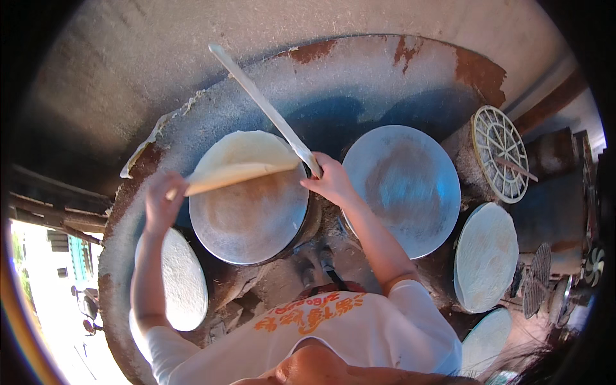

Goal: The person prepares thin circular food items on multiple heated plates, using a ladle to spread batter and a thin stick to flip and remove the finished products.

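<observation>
A thin round flatbread (243, 154), like a crepe, lies over the far part of the left round griddle (245, 224). Its near edge is folded up and away from the metal. My left hand (163, 199) pinches the flatbread's left end. In my right hand (329, 180) is a long flat wooden stick (264, 103), coated pale, pointing up and to the left. The flatbread's right end reaches the right hand, but I cannot tell whether those fingers grip it. Beside that hand, the right round griddle (402, 192) shows bare metal with a brownish patch.
Pale, batter-like layers cover another griddle (185, 284) at the left and two more at the right, one upper (486, 260) and one lower (488, 339). A round lattice tray (500, 149) with a small stick stands at the far right. A curved, rusty rim (308, 53) surrounds the griddles.
</observation>
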`<state>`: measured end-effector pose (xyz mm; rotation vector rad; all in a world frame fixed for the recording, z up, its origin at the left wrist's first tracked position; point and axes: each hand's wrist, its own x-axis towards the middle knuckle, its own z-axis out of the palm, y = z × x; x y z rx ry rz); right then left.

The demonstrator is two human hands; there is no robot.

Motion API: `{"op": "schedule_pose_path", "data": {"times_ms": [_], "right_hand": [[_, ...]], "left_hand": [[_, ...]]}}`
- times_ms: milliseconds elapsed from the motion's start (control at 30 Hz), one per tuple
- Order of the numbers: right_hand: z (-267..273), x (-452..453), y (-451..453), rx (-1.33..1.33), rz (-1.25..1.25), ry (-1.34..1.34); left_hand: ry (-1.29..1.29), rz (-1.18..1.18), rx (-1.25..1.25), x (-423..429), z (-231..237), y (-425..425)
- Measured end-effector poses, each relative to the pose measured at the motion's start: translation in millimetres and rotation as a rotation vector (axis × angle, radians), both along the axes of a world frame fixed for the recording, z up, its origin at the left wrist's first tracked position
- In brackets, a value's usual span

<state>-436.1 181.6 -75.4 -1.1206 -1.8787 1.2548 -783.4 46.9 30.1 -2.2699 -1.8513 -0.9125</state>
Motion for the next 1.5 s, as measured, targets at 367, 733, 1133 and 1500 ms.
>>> {"op": "schedule_pose_path", "data": {"times_ms": [367,733,1133,1500], "right_hand": [[11.4,-5.2,75.0,-0.012,-0.288,0.535],[137.9,441.5,-114.1,0.734,-1.053,-0.307],[-38.8,627.8,-353.8,-0.156,-1.317,-0.218],[-39.0,636.6,-363.4,-0.193,-1.329,-0.226]], "left_hand": [[0.139,-0.039,0.006,78.8,132.0,113.9],[-0.123,-0.727,0.323,421.0,65.6,85.6],[-0.004,-1.300,0.147,668.7,-177.7,-24.4],[0.157,-1.323,-0.011,686.5,-157.5,-32.1]]}}
